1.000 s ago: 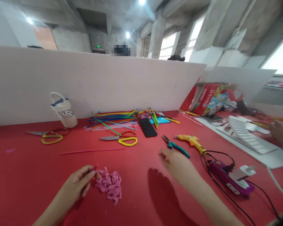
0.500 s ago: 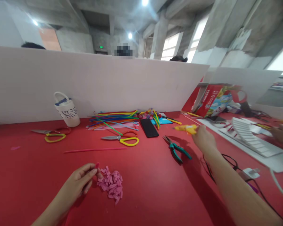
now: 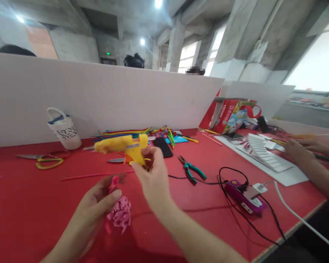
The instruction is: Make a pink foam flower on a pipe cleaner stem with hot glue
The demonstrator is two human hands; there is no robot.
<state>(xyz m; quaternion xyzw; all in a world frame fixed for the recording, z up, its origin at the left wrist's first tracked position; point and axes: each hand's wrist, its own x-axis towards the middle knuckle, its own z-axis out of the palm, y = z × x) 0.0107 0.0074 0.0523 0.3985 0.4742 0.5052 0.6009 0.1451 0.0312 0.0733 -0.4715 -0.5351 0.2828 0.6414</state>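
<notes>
The right hand (image 3: 153, 175) is closed around the grip of a yellow hot glue gun (image 3: 122, 145), held up over the red table (image 3: 30, 204) with its nozzle pointing to the person's left. A black cord (image 3: 197, 182) trails from the gun across the table toward a purple power strip (image 3: 242, 195), where a white plug (image 3: 259, 188) sits. The left hand (image 3: 98, 204) is lower and nearer the body; its thumb and fingers pinch a small pink piece (image 3: 113, 181) just under the gun. Directly beside that hand lies a heap of pink cut bits (image 3: 121, 213) on the table.

Behind the gun lie a long pink pipe cleaner (image 3: 95, 175), a bundle of coloured pipe cleaners (image 3: 120, 133), a black phone (image 3: 163, 147) and scissors with yellow handles (image 3: 45, 162). Teal-handled pliers (image 3: 190, 171) rest to the right of the phone. A white handled cup (image 3: 64, 129) stands against the white partition (image 3: 98, 95). Far right, another person's hand (image 3: 297, 151) reaches over a white ribbed model (image 3: 259, 148), with a red box (image 3: 231, 115) behind it
</notes>
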